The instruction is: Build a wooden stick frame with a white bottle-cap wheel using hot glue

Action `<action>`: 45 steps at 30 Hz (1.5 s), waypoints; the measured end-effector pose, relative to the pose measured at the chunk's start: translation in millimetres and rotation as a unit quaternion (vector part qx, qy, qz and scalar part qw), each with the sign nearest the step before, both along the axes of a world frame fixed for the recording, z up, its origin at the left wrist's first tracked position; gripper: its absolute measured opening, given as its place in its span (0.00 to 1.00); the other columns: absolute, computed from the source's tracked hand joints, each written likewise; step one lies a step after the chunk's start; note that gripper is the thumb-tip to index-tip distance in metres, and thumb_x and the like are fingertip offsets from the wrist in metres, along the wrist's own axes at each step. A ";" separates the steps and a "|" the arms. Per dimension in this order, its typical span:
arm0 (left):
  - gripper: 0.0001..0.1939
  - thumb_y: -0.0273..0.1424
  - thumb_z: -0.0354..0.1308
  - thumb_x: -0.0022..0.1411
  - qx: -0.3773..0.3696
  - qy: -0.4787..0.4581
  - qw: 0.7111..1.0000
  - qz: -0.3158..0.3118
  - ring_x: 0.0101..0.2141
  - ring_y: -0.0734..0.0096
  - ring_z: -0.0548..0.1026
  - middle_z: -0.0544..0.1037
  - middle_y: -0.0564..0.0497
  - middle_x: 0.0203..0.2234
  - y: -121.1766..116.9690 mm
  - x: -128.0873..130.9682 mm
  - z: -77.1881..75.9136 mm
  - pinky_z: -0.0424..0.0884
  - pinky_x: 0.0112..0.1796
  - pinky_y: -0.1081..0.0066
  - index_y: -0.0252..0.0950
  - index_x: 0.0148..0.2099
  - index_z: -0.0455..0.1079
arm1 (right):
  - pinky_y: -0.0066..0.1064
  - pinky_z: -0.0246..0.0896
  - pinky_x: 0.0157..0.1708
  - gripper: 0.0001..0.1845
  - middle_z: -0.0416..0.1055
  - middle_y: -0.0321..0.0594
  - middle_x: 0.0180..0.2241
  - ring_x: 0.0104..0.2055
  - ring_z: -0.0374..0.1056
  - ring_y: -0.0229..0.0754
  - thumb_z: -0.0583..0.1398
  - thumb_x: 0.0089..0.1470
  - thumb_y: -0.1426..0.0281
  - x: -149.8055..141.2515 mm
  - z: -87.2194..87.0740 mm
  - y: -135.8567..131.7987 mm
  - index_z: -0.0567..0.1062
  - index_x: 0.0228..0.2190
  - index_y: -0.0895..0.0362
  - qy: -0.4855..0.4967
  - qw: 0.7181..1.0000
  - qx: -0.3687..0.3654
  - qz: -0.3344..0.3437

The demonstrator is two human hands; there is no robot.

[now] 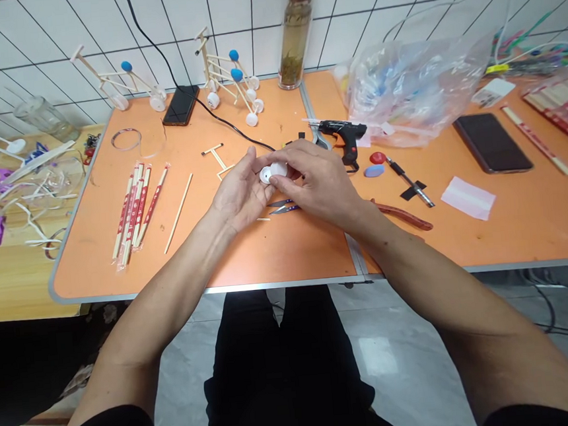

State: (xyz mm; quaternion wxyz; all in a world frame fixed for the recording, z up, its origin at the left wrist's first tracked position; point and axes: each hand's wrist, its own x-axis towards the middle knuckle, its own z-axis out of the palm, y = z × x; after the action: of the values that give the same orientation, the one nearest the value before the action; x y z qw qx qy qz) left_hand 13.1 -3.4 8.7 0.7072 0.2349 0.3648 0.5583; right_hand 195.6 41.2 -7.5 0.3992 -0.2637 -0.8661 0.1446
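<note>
My left hand (240, 193) is turned palm up and cupped, with small white round plastic wheels (265, 175) held at its fingers. My right hand (323, 180) pinches the white wheels from the right between thumb and fingers. How many there are is partly hidden by the fingers. Beneath the hands lie scissors (283, 208), their handles covered by my right hand. Just behind my left hand is a small frame of glued sticks (217, 159). A black glue gun (341, 132) rests beyond my right hand.
Wrapped chopsticks (134, 209) and a bare stick (178, 212) lie left. Stick models with white wheels (232, 78) stand at the back beside a phone (181, 106) and tea bottle (293, 36). To the right are red-handled pliers (403, 216), a pen (410, 182) and a plastic bag (412, 89).
</note>
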 end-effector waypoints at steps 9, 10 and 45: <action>0.30 0.59 0.63 0.78 0.027 0.031 0.998 0.044 0.70 0.41 0.80 0.86 0.41 0.58 -13.0 15.5 8.8 0.82 0.66 0.50 0.39 0.63 0.79 | 0.44 0.74 0.49 0.09 0.84 0.44 0.46 0.47 0.78 0.52 0.67 0.67 0.70 -3.3 -8.0 2.8 0.84 0.47 0.50 0.004 1.000 0.014 -0.001; 0.29 0.58 0.63 0.79 0.032 0.036 0.998 0.046 0.71 0.40 0.79 0.86 0.41 0.60 -14.0 15.5 9.9 0.81 0.67 0.49 0.40 0.64 0.78 | 0.44 0.74 0.48 0.08 0.83 0.43 0.44 0.46 0.78 0.51 0.67 0.67 0.71 -2.5 -6.7 3.4 0.84 0.47 0.50 0.014 1.000 0.012 0.001; 0.23 0.39 0.91 0.50 0.214 0.199 0.948 0.126 0.42 0.70 0.83 0.86 0.52 0.38 -11.6 -0.2 -0.9 0.78 0.50 0.69 0.39 0.34 0.80 | 0.51 0.85 0.57 0.15 0.89 0.41 0.50 0.50 0.86 0.51 0.73 0.68 0.54 0.5 -11.1 7.3 0.88 0.51 0.46 0.172 0.984 -0.035 0.004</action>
State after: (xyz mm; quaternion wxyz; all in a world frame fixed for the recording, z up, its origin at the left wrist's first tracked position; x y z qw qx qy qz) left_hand 12.9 -15.0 7.9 0.4774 0.4392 0.3966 0.6496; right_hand 196.1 48.5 -18.6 0.5324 -0.2454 -0.7800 0.2191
